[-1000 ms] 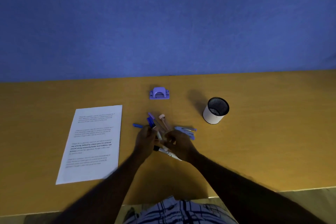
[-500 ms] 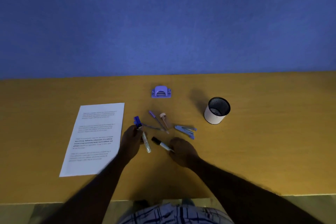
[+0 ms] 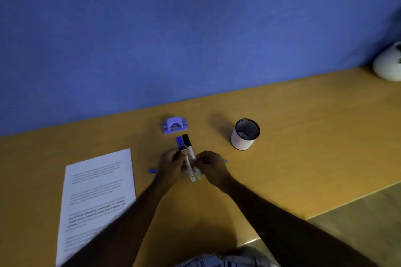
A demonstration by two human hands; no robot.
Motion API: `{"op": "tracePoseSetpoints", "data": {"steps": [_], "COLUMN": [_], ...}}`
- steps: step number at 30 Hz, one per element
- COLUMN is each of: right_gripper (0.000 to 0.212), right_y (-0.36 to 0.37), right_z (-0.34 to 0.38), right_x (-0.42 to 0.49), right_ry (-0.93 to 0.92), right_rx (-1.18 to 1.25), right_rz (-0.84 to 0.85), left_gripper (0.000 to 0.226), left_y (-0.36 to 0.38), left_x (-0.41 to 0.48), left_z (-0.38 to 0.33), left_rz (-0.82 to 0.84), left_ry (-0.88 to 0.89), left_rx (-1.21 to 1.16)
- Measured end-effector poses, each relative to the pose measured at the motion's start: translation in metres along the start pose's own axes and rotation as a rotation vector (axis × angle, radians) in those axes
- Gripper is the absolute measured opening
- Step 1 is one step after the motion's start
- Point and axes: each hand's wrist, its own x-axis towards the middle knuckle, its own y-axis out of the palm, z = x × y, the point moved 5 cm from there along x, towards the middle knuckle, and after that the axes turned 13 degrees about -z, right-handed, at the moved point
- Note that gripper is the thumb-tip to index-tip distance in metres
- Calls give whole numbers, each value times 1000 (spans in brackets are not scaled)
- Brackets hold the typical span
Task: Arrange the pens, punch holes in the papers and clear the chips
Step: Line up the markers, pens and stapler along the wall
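The papers (image 3: pixel 97 191) lie near left on the counter (image 3: pixel 303 158), not yet punched. Just beyond, the left hand (image 3: pixel 171 166) and right hand (image 3: pixel 211 167) each curl their grip round two capped pens (image 3: pixel 189 158), caps pointing far. Held at mid-barrel only, one could slip and roll. A loose blue pen (image 3: pixel 152 170) lies beside the left hand. Farther right the mesh cup (image 3: pixel 246 134) stands amid open counter. The hole punch (image 3: pixel 174 125) sits far, near the wall.
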Motion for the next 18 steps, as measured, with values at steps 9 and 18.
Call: {"op": "tracePoseSetpoints", "data": {"steps": [9, 18], "right_gripper": [18, 23], "right_y": [-23, -52], "right_z": [-3, 11], "right_x": [29, 93], "right_ry": [69, -67], "right_rx": [30, -163], "right_rz": [-36, -53], "left_gripper": [19, 11], "left_y": [34, 81], "left_x": [25, 71], "left_z": [-12, -29], "left_rz": [1, -58], "left_ry": [-27, 17], "left_rx": [48, 72]}}
